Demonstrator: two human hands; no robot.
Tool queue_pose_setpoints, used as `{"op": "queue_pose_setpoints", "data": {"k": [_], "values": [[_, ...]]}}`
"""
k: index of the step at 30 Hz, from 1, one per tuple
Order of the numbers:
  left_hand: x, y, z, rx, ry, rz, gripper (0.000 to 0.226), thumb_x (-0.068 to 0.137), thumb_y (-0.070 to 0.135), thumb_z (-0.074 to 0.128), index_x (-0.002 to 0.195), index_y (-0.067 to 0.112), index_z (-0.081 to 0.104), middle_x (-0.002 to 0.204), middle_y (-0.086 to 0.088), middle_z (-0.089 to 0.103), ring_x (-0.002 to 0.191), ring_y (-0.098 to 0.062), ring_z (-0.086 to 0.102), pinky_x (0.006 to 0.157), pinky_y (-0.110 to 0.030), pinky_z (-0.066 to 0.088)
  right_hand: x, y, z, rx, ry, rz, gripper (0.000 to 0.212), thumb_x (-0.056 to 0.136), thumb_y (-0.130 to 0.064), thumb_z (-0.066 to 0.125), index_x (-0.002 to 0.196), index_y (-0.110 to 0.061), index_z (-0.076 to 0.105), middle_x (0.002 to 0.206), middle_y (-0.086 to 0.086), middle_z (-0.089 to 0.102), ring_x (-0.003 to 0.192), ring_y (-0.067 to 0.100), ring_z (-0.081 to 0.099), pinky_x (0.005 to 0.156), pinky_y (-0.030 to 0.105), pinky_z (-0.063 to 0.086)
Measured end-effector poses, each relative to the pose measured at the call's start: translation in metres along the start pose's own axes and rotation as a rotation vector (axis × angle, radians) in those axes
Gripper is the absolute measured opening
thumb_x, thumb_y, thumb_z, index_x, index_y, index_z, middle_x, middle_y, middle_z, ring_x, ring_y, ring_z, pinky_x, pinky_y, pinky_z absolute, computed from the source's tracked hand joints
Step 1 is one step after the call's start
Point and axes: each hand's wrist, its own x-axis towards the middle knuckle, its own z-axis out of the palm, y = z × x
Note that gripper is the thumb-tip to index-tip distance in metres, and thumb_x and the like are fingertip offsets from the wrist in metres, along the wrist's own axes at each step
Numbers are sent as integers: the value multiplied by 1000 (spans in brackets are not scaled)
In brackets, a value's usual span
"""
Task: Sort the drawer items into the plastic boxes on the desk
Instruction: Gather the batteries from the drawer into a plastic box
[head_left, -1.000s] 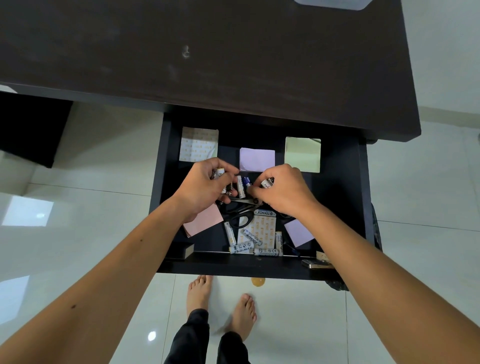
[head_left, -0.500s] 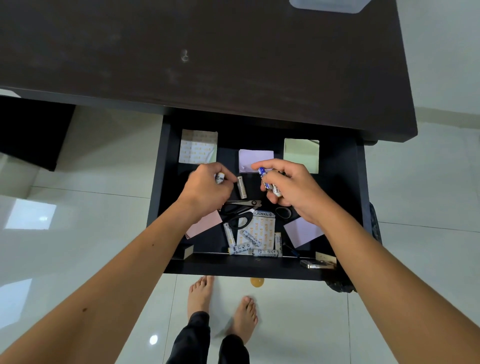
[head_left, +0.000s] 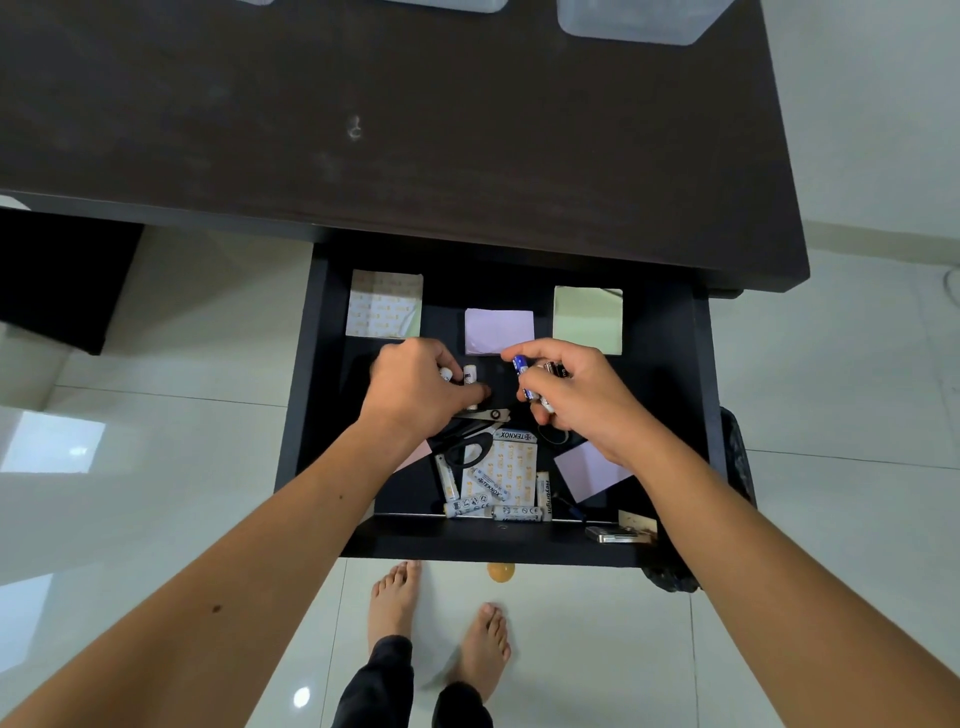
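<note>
The open black drawer (head_left: 322, 364) under the dark desk (head_left: 415, 130) holds batteries, sticky-note pads and black scissors (head_left: 467, 441). My left hand (head_left: 415, 389) is inside it, fingers curled round white batteries (head_left: 470, 373). My right hand (head_left: 576, 400) grips a few batteries, one with a blue end (head_left: 521, 366) pinched at the fingertips. Several more white batteries (head_left: 488, 488) lie at the drawer's front. The bottoms of clear plastic boxes (head_left: 634, 21) show at the desk's far edge.
Sticky-note pads lie in the drawer: patterned (head_left: 384, 304), lilac (head_left: 498, 330), green (head_left: 587, 319), and another lilac (head_left: 592, 470) at the front right. A metal object (head_left: 618, 534) rests on the drawer's front rim. My bare feet (head_left: 395, 597) stand on white tiles below.
My right hand has lifted away from the pile with batteries in its grip and moved slightly right. My left hand stays over the white batteries. The view has tilted up, showing the boxes.
</note>
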Motion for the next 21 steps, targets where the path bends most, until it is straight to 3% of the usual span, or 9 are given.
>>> {"op": "queue_pose_setpoints", "data": {"k": [4, 6, 9, 12, 14, 16, 21], "values": [[1, 0, -3, 21, -25, 6, 23, 78, 30, 88, 94, 17, 78, 83, 9, 58, 71, -5, 56, 55, -14, 43, 0, -1, -1, 12, -16, -2, 32, 96, -9, 60, 113, -30, 77, 79, 3, 64, 60, 13, 58, 52, 24, 41], [-1, -1, -7, -1, -44, 10, 21, 79, 31, 87, 94, 18, 78, 95, 3, 60, 78, -11, 60, 56, -17, 46, 0, -2, 0, 38, -39, -1, 29, 95, -8, 63, 113, -27, 76, 78, 5, 63, 62, 14, 58, 50, 24, 39], [-3, -6, -13, -130, -91, 11, 20, 80, 32, 89, 89, 21, 76, 105, 0, 69, 71, -12, 67, 54, -20, 52, -2, -3, 2, 92, -92, -20, 24, 96, -10, 72, 116, -23, 74, 78, 6, 64, 63, 13, 61, 48, 24, 40], [-8, -9, -18, -213, -108, 40, 22, 80, 37, 89, 88, 22, 76, 102, 2, 73, 76, -11, 64, 51, -5, 46, -3, -4, 4, 116, -105, -50, 22, 93, -15, 80, 113, -22, 75, 78, 5, 68, 61, 14, 63, 46, 23, 42], [-10, -10, -21, -240, -113, 65, 22, 80, 38, 89, 90, 25, 75, 105, 7, 72, 80, -5, 62, 51, -3, 45, -3, -5, 4, 134, -107, -50, 20, 95, -14, 78, 113, -21, 75, 79, 2, 69, 61, 16, 65, 44, 23, 42], [-13, -10, -25, -252, -126, 87, 21, 82, 40, 88, 93, 29, 73, 99, 11, 70, 73, 2, 58, 52, -7, 43, -3, -8, 3, 174, -119, -37, 20, 97, -8, 74, 115, -18, 75, 83, 5, 68, 62, 19, 67, 42, 24, 42], [-17, -19, -33, -448, -233, 154, 20, 93, 27, 78, 109, 37, 71, 88, 7, 70, 56, -11, 52, 52, -27, 45, -1, -10, 5, 194, -122, -12, 16, 94, 3, 71, 98, -12, 73, 76, 8, 61, 55, 16, 56, 38, 21, 34]]}}
